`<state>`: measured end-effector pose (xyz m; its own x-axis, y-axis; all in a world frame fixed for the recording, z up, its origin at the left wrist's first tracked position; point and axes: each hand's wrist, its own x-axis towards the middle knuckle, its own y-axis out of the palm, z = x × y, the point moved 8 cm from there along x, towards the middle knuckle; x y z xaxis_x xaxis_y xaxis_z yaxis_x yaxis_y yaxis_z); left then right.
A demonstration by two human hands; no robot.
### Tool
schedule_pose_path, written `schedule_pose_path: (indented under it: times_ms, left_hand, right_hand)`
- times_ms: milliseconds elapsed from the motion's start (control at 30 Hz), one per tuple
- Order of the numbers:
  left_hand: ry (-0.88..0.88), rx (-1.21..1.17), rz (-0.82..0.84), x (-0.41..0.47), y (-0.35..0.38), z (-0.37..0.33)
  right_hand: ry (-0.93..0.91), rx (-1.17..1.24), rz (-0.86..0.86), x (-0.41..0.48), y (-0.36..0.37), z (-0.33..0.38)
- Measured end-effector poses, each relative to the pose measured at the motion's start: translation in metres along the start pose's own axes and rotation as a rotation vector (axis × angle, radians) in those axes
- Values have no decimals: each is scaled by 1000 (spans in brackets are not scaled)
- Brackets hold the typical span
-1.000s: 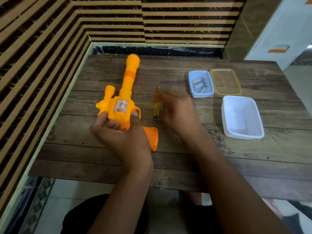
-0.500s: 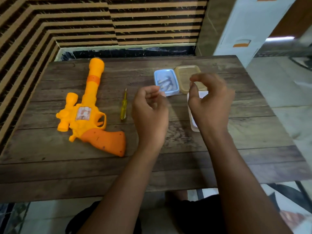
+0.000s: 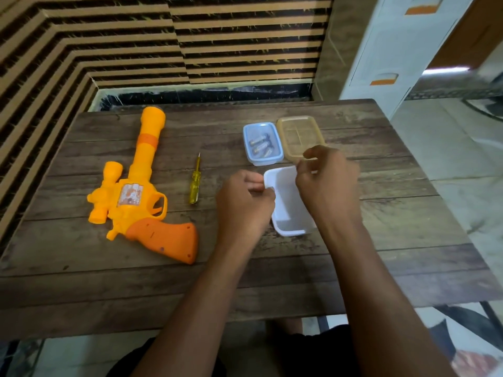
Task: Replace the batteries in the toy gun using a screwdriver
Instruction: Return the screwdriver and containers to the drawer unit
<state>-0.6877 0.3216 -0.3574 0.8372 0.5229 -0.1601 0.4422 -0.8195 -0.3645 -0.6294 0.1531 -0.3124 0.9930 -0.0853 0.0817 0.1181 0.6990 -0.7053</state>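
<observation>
The yellow and orange toy gun point(image 3: 136, 191) lies flat on the left of the wooden table point(image 3: 394, 213), barrel pointing away from me. A yellow-handled screwdriver point(image 3: 195, 183) lies just right of it. A small blue box point(image 3: 277, 156) at the back holds several batteries point(image 3: 260, 144). My left hand point(image 3: 245, 205) pinches the near-left rim of a white plastic container point(image 3: 288, 208). My right hand point(image 3: 329, 183) curls its fingers over that container's far right rim and hides that side.
A tan lid point(image 3: 298, 134) lies right of the blue box. A striped wall runs along the table's left and far edges. A white cabinet point(image 3: 394, 50) stands beyond the far right corner. My knees are under the near edge.
My left hand let go of the toy gun, which now lies on the table. Both hands moved right and closed on the white container. The view shifted right.
</observation>
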Motion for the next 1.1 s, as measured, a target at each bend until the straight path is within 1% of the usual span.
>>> schedule_pose_path:
  times_ms: [100, 200, 300, 367, 433, 533, 633, 700, 800, 967, 1033, 1100]
  left_hand:
    - [15, 52, -39, 5, -16, 2]
    - [17, 50, -47, 8, -24, 5]
    - [29, 54, -59, 11, -30, 7]
    - [31, 53, -62, 11, -33, 7]
    - [16, 41, -60, 12, -33, 8]
    - [-4, 5, -64, 13, -35, 10]
    - [0, -1, -75, 13, -36, 10]
    - [-4, -3, -84, 14, -37, 11]
    - [-17, -4, -91, 16, -38, 11]
    - [-29, -16, -87, 14, -40, 12]
    - [-32, -17, -85, 13, -41, 11]
    - [-36, -22, -79, 14, -40, 12]
  right_hand:
    - [-84, 12, 27, 9, 4, 0]
    - [-114, -35, 121, 20, 21, -10]
    - [-29, -193, 255, 22, 39, -20]
    - [17, -232, 300, 21, 43, -23]
    - [54, -235, 278, 22, 40, -25]
    - [117, -207, 169, 16, 29, -30]
    - [70, -175, 84, 9, 16, -21]
    - [46, -176, 104, 11, 19, -21]
    - [73, -169, 147, 17, 27, -25]
    - [113, -156, 38, 16, 11, -22]
    - [168, -65, -3, 13, 2, -23]
    - [213, 54, 0, 9, -3, -22]
